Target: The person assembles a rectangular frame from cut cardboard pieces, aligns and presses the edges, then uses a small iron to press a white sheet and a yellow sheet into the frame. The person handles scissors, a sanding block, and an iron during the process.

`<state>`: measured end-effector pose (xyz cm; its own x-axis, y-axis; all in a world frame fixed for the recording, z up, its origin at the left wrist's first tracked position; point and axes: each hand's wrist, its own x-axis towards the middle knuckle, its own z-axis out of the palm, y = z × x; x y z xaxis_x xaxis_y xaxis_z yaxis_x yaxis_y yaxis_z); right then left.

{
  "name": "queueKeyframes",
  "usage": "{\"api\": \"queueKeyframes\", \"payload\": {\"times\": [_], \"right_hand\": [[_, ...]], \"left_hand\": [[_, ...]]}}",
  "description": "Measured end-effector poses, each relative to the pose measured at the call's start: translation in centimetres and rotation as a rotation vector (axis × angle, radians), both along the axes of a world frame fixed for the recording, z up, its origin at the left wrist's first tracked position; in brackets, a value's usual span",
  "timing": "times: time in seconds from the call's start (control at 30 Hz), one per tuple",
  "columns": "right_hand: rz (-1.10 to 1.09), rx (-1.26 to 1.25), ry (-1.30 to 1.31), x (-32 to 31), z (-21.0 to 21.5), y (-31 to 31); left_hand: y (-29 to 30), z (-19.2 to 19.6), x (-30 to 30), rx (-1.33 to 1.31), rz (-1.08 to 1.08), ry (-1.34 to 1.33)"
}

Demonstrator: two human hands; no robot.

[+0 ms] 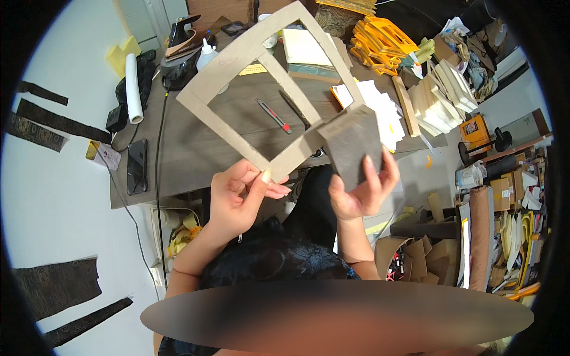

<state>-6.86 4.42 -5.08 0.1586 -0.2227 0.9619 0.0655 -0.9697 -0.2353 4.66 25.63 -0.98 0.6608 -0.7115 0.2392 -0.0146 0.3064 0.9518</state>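
Your left hand (240, 193) pinches the lower edge of a tan cardboard frame (270, 83), raised and tilted above the bench (196, 148); your right hand (359, 190) is clamped around a grey sanding block (351, 144), pressed to the frame's lower right corner; on the bench beneath lie a red-tipped utility knife (274, 115) and a black phone (136, 166).

Matt cardboard frame (261, 71); rough, perhaps abrasive, block (351, 142).
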Motion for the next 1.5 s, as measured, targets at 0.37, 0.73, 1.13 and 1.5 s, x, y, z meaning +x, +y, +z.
{"api": "queueKeyframes", "payload": {"times": [0.37,0.73,1.13,1.5], "right_hand": [[0.097,-0.022,0.142,0.5,-0.1,1.8],[0.928,0.836,-0.107,-0.1,2.8,-4.0],[1.008,1.141,0.02,2.5,-0.7,-0.7],[0.33,0.359,-0.138,3.1,-0.3,1.3]], "left_hand": [[0.4,0.1,-0.4,0.047,0.012,-0.003],[2.2,0.3,1.9,0.091,-0.038,-0.002],[2.4,-0.9,7.3,-0.065,0.101,-0.126],[-1.6,-2.4,3.4,0.021,0.255,0.027]]}}
